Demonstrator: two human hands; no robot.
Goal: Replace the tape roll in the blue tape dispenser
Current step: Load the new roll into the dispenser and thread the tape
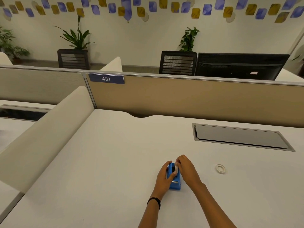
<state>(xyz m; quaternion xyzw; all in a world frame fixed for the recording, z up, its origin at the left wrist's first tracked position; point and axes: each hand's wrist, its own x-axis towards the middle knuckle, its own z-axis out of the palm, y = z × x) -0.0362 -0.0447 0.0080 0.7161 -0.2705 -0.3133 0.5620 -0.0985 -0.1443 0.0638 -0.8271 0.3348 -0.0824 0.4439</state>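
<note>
Blue tape dispenser (175, 183) is gripped on the desk (107, 162) by the left hand (164, 176); a whitish roll at its top is pinched by right hand (186, 169). Spare tape ring (220, 168) lies apart, rightward.

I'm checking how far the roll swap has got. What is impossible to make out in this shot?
Head view only:
- Roll seat inside the blue dispenser: covered by the left hand and right hand.
- Whitish piece at the right fingertips: too small to identify.
- Ring on the desk: too small to tell spent core from fresh roll.
</note>
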